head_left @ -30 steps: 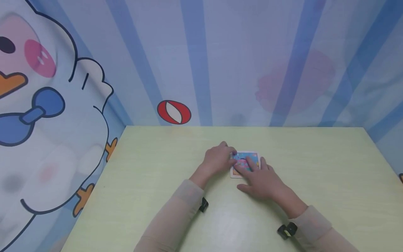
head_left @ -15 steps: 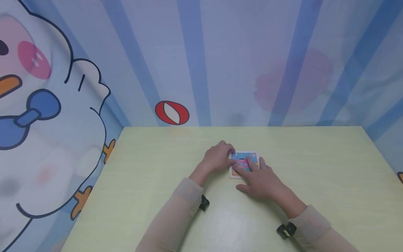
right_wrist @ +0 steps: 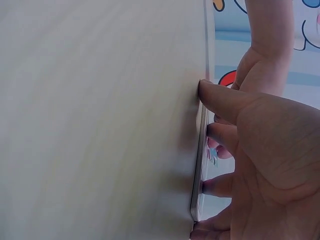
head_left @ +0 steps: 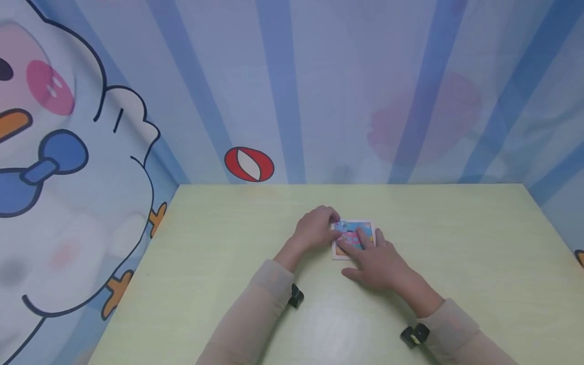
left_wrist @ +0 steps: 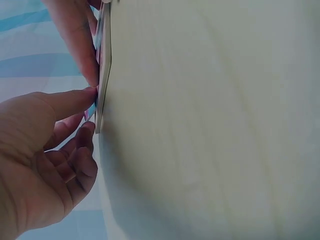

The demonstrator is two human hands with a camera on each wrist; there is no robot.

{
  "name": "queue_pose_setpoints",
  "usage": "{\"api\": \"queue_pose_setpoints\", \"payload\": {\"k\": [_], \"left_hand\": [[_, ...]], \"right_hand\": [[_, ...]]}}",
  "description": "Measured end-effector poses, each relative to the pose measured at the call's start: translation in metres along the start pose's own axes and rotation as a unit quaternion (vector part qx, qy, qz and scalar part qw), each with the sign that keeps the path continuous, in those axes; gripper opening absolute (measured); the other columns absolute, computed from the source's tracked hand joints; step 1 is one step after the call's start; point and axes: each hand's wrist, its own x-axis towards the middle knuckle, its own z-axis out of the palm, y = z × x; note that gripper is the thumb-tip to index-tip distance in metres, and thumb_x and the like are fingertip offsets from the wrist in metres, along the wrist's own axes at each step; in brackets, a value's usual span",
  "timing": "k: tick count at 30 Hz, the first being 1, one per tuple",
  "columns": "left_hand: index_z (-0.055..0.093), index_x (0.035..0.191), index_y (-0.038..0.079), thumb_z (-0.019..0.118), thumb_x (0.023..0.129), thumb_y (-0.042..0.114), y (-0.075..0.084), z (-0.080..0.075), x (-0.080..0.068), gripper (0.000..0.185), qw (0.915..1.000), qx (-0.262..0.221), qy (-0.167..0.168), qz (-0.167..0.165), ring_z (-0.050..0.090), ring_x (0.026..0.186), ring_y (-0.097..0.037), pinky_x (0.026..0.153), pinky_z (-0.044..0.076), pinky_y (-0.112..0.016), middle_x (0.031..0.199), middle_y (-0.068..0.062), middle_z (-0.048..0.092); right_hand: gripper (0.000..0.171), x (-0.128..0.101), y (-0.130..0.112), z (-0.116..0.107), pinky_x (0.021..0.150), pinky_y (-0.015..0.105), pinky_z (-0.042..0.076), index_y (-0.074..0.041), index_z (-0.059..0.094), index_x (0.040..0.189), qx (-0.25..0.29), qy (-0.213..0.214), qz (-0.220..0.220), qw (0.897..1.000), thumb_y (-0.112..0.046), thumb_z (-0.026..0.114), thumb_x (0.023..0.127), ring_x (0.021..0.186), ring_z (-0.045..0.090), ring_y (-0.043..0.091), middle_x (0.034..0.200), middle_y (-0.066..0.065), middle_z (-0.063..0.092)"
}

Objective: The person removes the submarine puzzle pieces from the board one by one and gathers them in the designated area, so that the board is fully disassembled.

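Note:
A small square picture puzzle (head_left: pixel 355 252) with a white border and a blue, pink and orange picture lies flat on the table. At its upper left corner my left hand (head_left: pixel 314 228) pinches a thin, light-blue puzzle piece (left_wrist: pixel 90 112) between thumb and fingers, tilted up from the board. Part of that piece is hidden by the fingers. My right hand (head_left: pixel 380 262) lies over the lower right of the puzzle. Its index and middle fingers rest on the picture, another finger lies along the right edge, and the thumb touches the table, as the right wrist view shows.
The pale yellow-green table (head_left: pixel 219 243) reaches back to a blue striped cloth wall (head_left: pixel 328 91). A cartoon bird (head_left: pixel 91 213) and a red-and-white ball (head_left: pixel 249 164) are printed on the cloth. Dark wrist cameras (head_left: pixel 415 335) sit at both sleeves.
The light-blue piece at my left fingertips now shows more above the puzzle's upper left corner. Both hands have stayed almost in place; the head view has shifted slightly.

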Motion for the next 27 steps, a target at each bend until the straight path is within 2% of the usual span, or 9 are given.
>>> {"api": "queue_pose_setpoints", "payload": {"k": [9, 15, 21, 27], "left_hand": [[0.069, 0.117, 0.019, 0.077, 0.094, 0.024, -0.003, 0.002, -0.001, 0.026, 0.9985, -0.054, -0.003, -0.012, 0.065, 0.094, -0.013, 0.081, 0.051, -0.033, 0.105, 0.005, 0.071], [0.071, 0.117, 0.021, 0.077, 0.094, 0.023, -0.006, -0.001, -0.004, 0.024, 0.9958, -0.089, 0.017, -0.013, 0.067, 0.093, -0.013, 0.083, 0.051, -0.034, 0.103, 0.006, 0.073], [0.072, 0.118, 0.022, 0.075, 0.094, 0.022, -0.020, -0.008, -0.008, 0.024, 0.9902, -0.131, 0.035, -0.034, 0.064, 0.096, -0.015, 0.089, 0.050, -0.037, 0.102, 0.007, 0.071], [0.071, 0.119, 0.021, 0.073, 0.096, 0.024, -0.039, -0.021, -0.019, 0.024, 0.9839, -0.161, 0.041, -0.066, 0.063, 0.099, -0.018, 0.091, 0.050, -0.043, 0.105, 0.005, 0.070]], "right_hand": [[0.067, -0.001, -0.001, 0.004, 0.103, 0.074, 0.036, -0.022, 0.047, 0.157, 0.004, -0.003, 0.001, 1.000, -0.053, 0.062, 0.100, 0.137, 0.024, 0.072, 0.161, 0.034, 0.028], [0.066, -0.001, -0.001, 0.002, 0.104, 0.073, 0.037, -0.023, 0.048, 0.157, -0.005, -0.004, 0.002, 1.000, -0.054, 0.061, 0.100, 0.137, 0.025, 0.072, 0.161, 0.034, 0.029], [0.066, 0.001, -0.001, 0.002, 0.104, 0.072, 0.036, -0.023, 0.048, 0.157, -0.007, -0.004, 0.002, 1.000, -0.055, 0.061, 0.100, 0.137, 0.025, 0.072, 0.161, 0.034, 0.028], [0.067, 0.001, -0.001, 0.001, 0.105, 0.073, 0.035, -0.024, 0.047, 0.157, -0.002, -0.004, 0.005, 1.000, -0.055, 0.061, 0.099, 0.138, 0.024, 0.072, 0.162, 0.033, 0.028]]}}
